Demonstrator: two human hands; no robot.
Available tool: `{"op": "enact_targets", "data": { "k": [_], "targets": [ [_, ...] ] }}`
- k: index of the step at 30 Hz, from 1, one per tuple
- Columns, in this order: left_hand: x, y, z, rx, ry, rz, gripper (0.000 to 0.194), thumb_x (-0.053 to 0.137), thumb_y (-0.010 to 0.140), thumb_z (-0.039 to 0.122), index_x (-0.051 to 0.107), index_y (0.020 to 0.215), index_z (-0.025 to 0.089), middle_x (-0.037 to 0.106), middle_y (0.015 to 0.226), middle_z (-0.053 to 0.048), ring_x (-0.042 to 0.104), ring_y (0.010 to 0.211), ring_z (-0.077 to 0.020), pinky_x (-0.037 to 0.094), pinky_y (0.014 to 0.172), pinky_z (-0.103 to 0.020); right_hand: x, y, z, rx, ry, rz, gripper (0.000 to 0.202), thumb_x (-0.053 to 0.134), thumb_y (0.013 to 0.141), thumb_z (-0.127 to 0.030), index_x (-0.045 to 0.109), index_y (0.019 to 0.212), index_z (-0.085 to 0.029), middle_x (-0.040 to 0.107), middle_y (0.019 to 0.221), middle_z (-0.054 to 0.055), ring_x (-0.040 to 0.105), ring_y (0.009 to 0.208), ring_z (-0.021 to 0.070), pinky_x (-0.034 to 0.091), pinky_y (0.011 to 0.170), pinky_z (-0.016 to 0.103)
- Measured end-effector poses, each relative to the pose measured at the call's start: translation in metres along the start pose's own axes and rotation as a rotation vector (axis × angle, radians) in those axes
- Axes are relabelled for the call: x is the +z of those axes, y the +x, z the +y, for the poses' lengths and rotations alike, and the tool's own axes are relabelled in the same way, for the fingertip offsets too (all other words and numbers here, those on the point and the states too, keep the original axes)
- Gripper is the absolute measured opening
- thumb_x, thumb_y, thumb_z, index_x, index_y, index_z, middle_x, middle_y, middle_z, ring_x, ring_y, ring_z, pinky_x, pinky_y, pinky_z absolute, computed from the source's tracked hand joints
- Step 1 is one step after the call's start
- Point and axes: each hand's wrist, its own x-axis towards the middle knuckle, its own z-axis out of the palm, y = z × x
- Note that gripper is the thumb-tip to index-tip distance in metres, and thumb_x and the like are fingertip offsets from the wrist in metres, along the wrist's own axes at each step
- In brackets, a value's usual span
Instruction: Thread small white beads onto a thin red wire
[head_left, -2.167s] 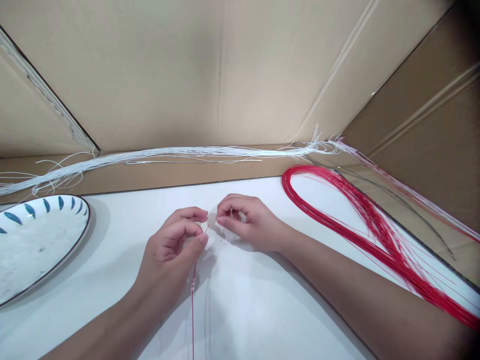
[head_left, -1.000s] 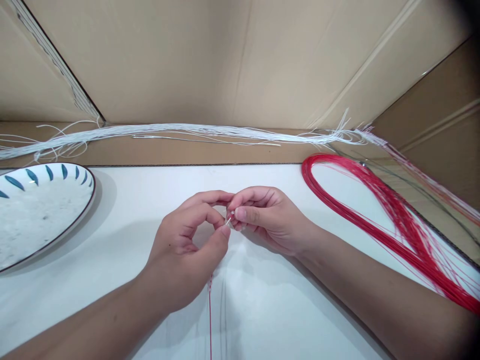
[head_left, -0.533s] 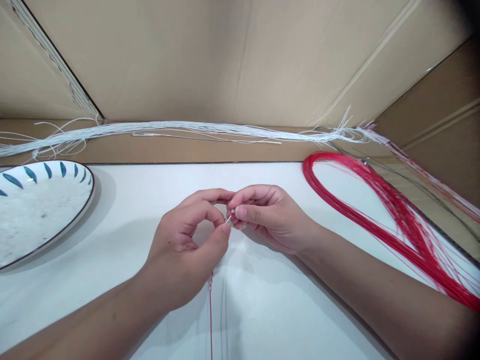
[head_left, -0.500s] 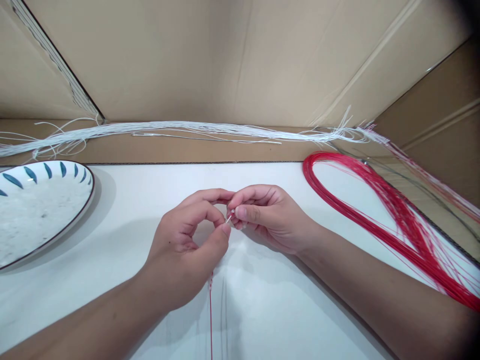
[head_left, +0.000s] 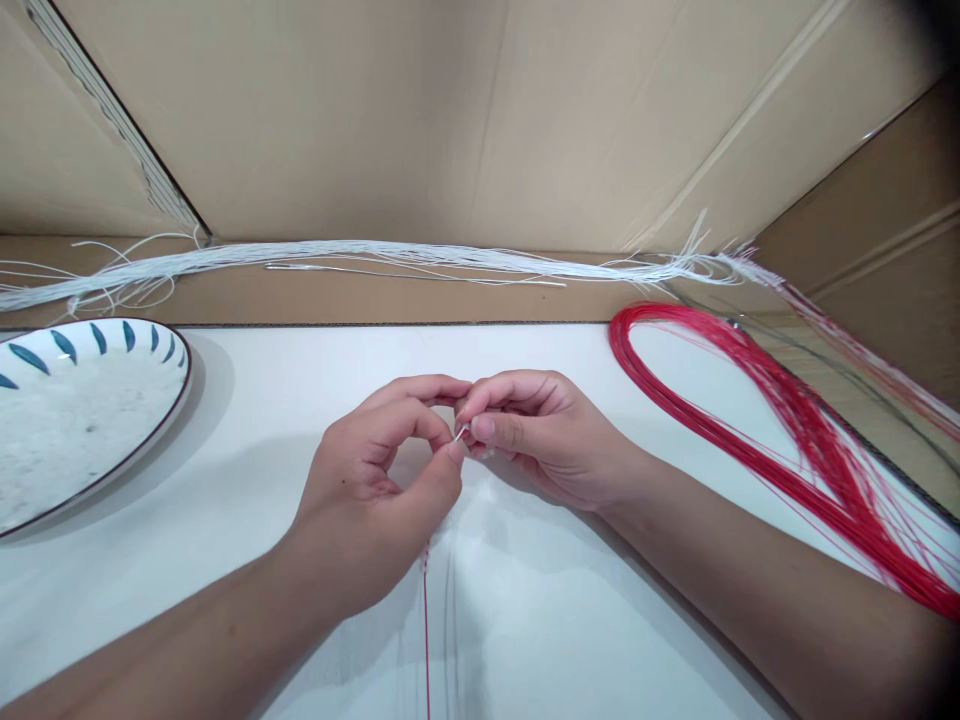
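Over the white table (head_left: 300, 400), my left hand (head_left: 382, 490) pinches a thin white strand (head_left: 460, 433) between thumb and index finger. My right hand (head_left: 536, 435) meets it fingertip to fingertip, its thumb and index finger closed on the other end of that strand, where a bit of red shows. The exact join is too small to make out and partly hidden by the fingers. A red cord (head_left: 427, 640) hangs down from beneath my left hand toward the bottom edge.
A white plate with blue leaf marks (head_left: 82, 430) is at the left. A red cord bundle (head_left: 697, 425) lies looped at the right. White strands (head_left: 375, 255) stretch along the cardboard wall (head_left: 337, 120) at the back.
The white strand between the fingertips shows a little shorter, and the left fingertips have edged slightly right. The hanging red cord has shifted slightly right.
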Motion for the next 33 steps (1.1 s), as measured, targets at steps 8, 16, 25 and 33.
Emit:
{"op": "enact_targets", "data": {
  "k": [8,16,25,33],
  "targets": [
    [0.0012,0.0011,-0.0004,-0.004,0.001,-0.004,0.022,0.066,0.091,0.024,0.065,0.069,0.025,0.073,0.122,0.003,0.071,0.107,-0.0197,0.057,0.071,-0.024,-0.0011,-0.0009,0.0,-0.009,0.026,-0.033,0.006,0.086,0.082,-0.02,0.082,0.085,-0.018,0.072,0.074,0.001,0.064,0.071,0.0084,0.054,0.071,0.024],
    [-0.0009,0.0005,-0.0004,-0.015,-0.023,-0.011,0.022,0.065,0.091,0.024,0.065,0.068,0.024,0.073,0.123,0.002,0.07,0.106,-0.0201,0.053,0.058,-0.021,-0.0015,-0.0007,0.0012,-0.023,-0.014,-0.029,0.007,0.087,0.083,-0.023,0.082,0.085,-0.018,0.072,0.075,0.001,0.064,0.071,0.0089,0.054,0.072,0.025],
    [-0.0011,0.0017,0.0007,0.007,-0.002,-0.028,0.022,0.065,0.089,0.02,0.065,0.067,0.022,0.073,0.122,0.0,0.071,0.107,-0.0224,0.058,0.066,-0.025,-0.0017,-0.0005,0.0012,-0.027,0.004,-0.033,0.004,0.085,0.082,-0.019,0.083,0.085,-0.017,0.072,0.074,0.001,0.063,0.071,0.0096,0.053,0.069,0.025],
    [-0.0013,0.0017,-0.0005,0.011,-0.015,-0.033,0.022,0.065,0.089,0.019,0.064,0.068,0.023,0.073,0.121,0.003,0.071,0.105,-0.0191,0.051,0.056,-0.019,-0.002,-0.0008,0.002,-0.032,0.011,-0.036,0.002,0.084,0.084,-0.016,0.083,0.086,-0.016,0.073,0.074,0.001,0.065,0.071,0.0075,0.054,0.07,0.021]
  ]
}}
